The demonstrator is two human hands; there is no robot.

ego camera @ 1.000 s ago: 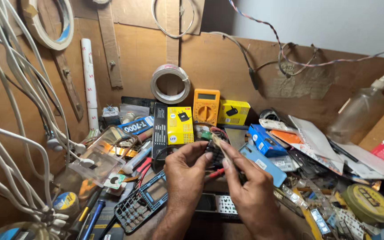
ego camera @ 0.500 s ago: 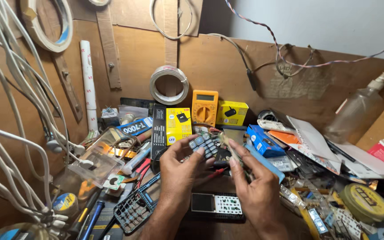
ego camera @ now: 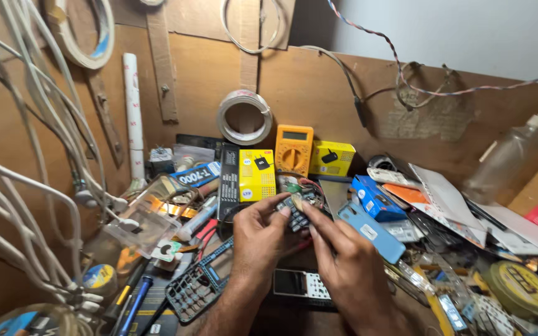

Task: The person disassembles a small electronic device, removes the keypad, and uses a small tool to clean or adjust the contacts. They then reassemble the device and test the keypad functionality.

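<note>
White cables [ego camera: 26, 180] hang in a bundle down the far left, with a roll of tape [ego camera: 98, 278] below them and a blue-handled screwdriver [ego camera: 133, 298] lying beside it. A clear plastic box [ego camera: 141, 219] sits near the left wall, and a white tube [ego camera: 134, 118] stands upright against the brown board behind it. A blue phone front frame with an empty keypad grid [ego camera: 197, 287] lies at the near edge of the cluttered tabletop [ego camera: 406, 274], just left of the person's forearm.

The left hand [ego camera: 259, 239] is curled, its grip closed on a small grey phone keypad [ego camera: 295, 214], thumb on top and fingers beneath. The keypad is held just above the tabletop, in front of a black-and-yellow carton [ego camera: 247, 180] and below an orange multimeter [ego camera: 293, 149] that leans on the back board. A coil of white wire [ego camera: 244, 117] hangs on the board above them. The right hand [ego camera: 347, 267] meets the keypad from the right; its forefinger and thumb pinch the lower edge, so this grip is also closed on it. Under both wrists lies a dark phone body with a small screen [ego camera: 300, 286].

Further right sit a yellow box [ego camera: 334, 158], a blue box [ego camera: 375, 198], a light blue phone cover [ego camera: 372, 230], loose papers [ego camera: 443, 199], a tilted plastic bottle [ego camera: 509, 165] and a round yellow tin [ego camera: 521, 289].
</note>
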